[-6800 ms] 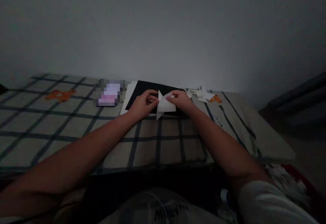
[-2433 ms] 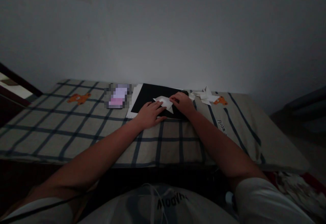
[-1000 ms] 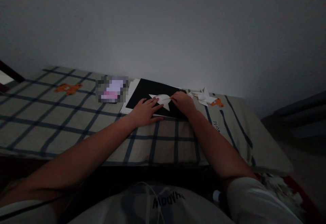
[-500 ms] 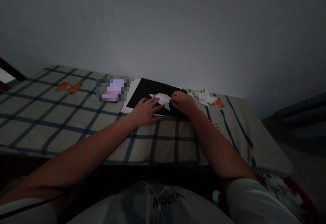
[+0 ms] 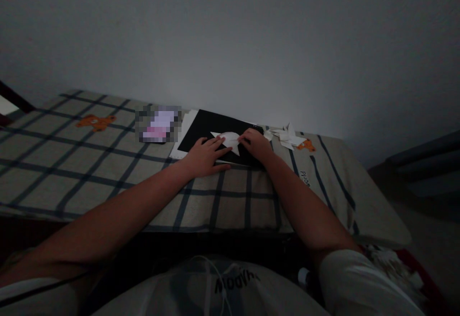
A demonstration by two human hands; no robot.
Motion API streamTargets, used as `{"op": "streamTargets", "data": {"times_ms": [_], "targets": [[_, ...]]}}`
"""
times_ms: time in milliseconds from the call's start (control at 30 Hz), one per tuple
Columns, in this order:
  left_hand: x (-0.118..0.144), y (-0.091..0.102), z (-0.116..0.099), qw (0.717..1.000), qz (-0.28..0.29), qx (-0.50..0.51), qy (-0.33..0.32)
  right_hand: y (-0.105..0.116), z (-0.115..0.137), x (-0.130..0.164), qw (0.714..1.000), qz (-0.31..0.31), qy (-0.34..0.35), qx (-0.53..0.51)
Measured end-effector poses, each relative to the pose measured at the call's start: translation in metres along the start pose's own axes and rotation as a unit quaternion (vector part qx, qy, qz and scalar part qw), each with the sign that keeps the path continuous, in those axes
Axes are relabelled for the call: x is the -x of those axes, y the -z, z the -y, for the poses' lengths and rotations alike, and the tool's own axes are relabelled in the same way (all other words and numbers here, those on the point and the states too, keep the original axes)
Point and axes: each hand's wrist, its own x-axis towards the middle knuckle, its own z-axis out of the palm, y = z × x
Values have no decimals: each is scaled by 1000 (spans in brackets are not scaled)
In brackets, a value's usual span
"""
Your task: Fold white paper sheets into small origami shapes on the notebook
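Observation:
A white folded paper (image 5: 230, 139) with pointed corners lies on a black sheet (image 5: 201, 127) at the middle of the table. My left hand (image 5: 206, 157) rests flat over its left part, fingers spread, the fingertips pressing on the paper. My right hand (image 5: 257, 143) is closed at the paper's right edge, thumb and fingertips pinching it there. White sheets (image 5: 179, 153) show from under the black one along its left side. To the right of my right hand lie several folded white paper pieces (image 5: 288, 136).
A check-patterned cloth (image 5: 118, 174) with orange bear prints covers the table, which stands against a grey wall (image 5: 230, 43). A phone-like object (image 5: 160, 125), blurred out, lies left of the sheets. Below the table's right edge is a red container (image 5: 413, 277) with crumpled white stuff.
My right hand has shifted slightly left along the paper's right edge, its fingers still pinched. My left hand and the paper stay almost where they were.

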Motion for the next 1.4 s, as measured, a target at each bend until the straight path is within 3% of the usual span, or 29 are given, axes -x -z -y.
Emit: {"op": "streamTargets", "data": {"times_ms": [633,1100,1400], "targets": [[1,-2,0,1000,-18,-2,-3,-1,3,-1,996,12,-8,91],[1,0,-2,1000,-11,-21,5,13,14,0,983,22,106,149],[1,1,-3,1000,-9,-16,10,10,16,-1,976,55,104,186]]}}
